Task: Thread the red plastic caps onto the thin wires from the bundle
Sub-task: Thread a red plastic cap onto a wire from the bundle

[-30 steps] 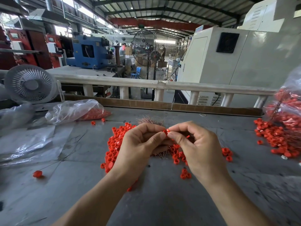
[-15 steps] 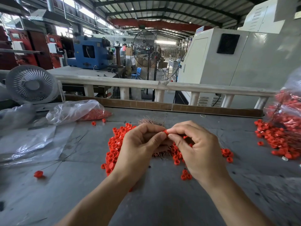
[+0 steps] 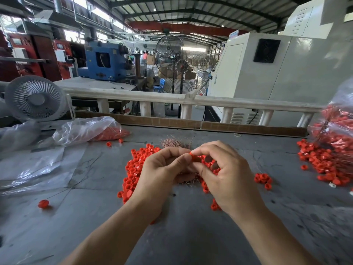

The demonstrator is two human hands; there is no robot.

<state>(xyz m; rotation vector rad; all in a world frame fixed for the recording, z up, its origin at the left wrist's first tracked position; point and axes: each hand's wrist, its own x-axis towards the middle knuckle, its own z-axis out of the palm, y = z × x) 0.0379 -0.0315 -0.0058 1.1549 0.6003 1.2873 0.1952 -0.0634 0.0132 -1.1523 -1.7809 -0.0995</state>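
**Red cap pinched between two hands above a grey desk**

A grey desk (image 3: 181,236) is shown, bounded at the far edge by a brown strip; bare surface lies nearest the viewer. A clear bag (image 3: 86,129) of red caps is seen at far left, another bag (image 3: 338,127) at the right edge. A loose cap pile (image 3: 135,169) and wire bundle (image 3: 176,143) lie centrally. One red cap (image 3: 193,157) is pinched by the left hand (image 3: 162,175) and right hand (image 3: 227,176).

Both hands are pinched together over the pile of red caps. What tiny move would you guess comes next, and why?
Probably a short push of the red cap along the wire. The right hand pinches that cap against the fingertips of the left hand, just above the wire bundle. The wire itself is too thin to see, so whether it has entered the cap is unclear.
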